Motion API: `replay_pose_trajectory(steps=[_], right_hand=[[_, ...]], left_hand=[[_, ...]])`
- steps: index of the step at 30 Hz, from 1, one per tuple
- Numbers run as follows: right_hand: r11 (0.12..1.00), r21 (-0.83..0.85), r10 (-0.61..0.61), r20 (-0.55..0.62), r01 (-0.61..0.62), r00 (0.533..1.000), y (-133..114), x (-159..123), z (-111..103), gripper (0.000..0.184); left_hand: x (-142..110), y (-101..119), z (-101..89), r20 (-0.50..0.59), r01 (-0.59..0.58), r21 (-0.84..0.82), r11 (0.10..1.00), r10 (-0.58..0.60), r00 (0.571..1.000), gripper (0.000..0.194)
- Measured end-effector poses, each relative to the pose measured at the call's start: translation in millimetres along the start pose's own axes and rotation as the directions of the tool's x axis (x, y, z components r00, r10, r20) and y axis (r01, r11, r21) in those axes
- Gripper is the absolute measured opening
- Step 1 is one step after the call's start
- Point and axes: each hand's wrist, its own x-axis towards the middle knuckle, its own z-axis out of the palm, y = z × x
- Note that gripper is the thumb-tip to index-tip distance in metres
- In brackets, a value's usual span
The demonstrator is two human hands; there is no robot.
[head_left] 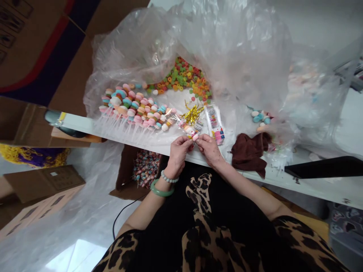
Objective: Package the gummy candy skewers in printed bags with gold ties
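Note:
Near the table's front edge, my left hand (179, 151) and my right hand (210, 150) meet with fingertips pinched on one candy skewer (189, 130) in a clear printed wrapper. The pinched end of the wrapper is partly hidden by the fingers. Just beyond lies a bunch of gold twist ties (193, 114). To the right of it is a stack of printed clear bags (214, 120). On the left, many marshmallow and gummy skewers (133, 107) lie piled with their white sticks toward me.
Loose gummy rings (184, 75) spill from a large clear plastic bag (241, 49). Loose marshmallows (261, 116) and a brown cloth (249, 153) lie to the right. Below the table edge, a cardboard box (124, 172) holds many wrapped candies (146, 168).

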Motion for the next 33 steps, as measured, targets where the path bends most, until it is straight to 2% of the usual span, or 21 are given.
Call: replay_pose_trajectory(steps=[2,4,6,8,10,12,15,18,22,26,29,33], right_hand=[[0.985,-0.15,-0.099,-0.045,0.091,0.994,2,1,-2,0.018],[0.924,-0.334,-0.226,-0.079,0.188,0.971,2,0,-3,0.015],[0.853,-0.459,-0.313,-0.07,0.249,0.947,1,-2,-4,0.015],[0.815,-0.51,-0.348,-0.049,0.277,0.936,0,-4,-3,0.016],[0.806,-0.516,-0.363,-0.042,0.291,0.931,0,-6,-4,0.016],[0.821,-0.487,-0.365,-0.044,0.299,0.93,0,-5,-5,0.016],[0.858,-0.416,-0.35,-0.04,0.303,0.936,0,-3,-9,0.017],[0.887,-0.353,-0.326,-0.018,0.299,0.945,-3,-3,-10,0.018],[0.928,-0.267,-0.259,0.038,0.259,0.965,-8,-7,-5,0.021],[0.959,-0.162,-0.231,0.025,0.231,0.973,-9,-12,-2,0.017],[0.942,-0.19,-0.275,0.04,0.278,0.961,-9,-14,-3,0.03],[0.9,-0.294,-0.323,0.045,0.322,0.945,-4,-17,-4,0.024]], left_hand=[[-1,2,1.6,-0.021,-0.009,-0.016,1.0,0.008,1.0,0.018],[-2,6,2.9,-0.013,0.022,-0.066,0.998,-0.023,1.0,0.02],[-4,12,4.2,0.05,0.144,-0.153,0.978,-0.137,0.989,0.017],[-4,15,5.0,0.147,0.311,-0.223,0.924,-0.284,0.948,0.013],[-4,17,4.1,0.209,0.398,-0.232,0.888,-0.354,0.912,0.013],[-4,16,0.7,0.209,0.364,-0.175,0.915,-0.327,0.922,0.02],[-2,16,-7.6,0.133,0.221,-0.089,0.971,-0.209,0.969,0.03],[4,20,-12.5,0.095,0.118,-0.192,0.974,-0.101,0.99,0.032],[14,27,-7.6,0.182,0.149,-0.393,0.907,-0.083,0.98,0.023],[18,25,-0.7,0.17,0.183,-0.494,0.85,-0.112,0.979,0.012],[18,23,1.5,0.136,0.191,-0.52,0.832,-0.14,0.981,0.014],[17,23,3.1,0.117,0.239,-0.505,0.83,-0.208,0.971,0.017]])
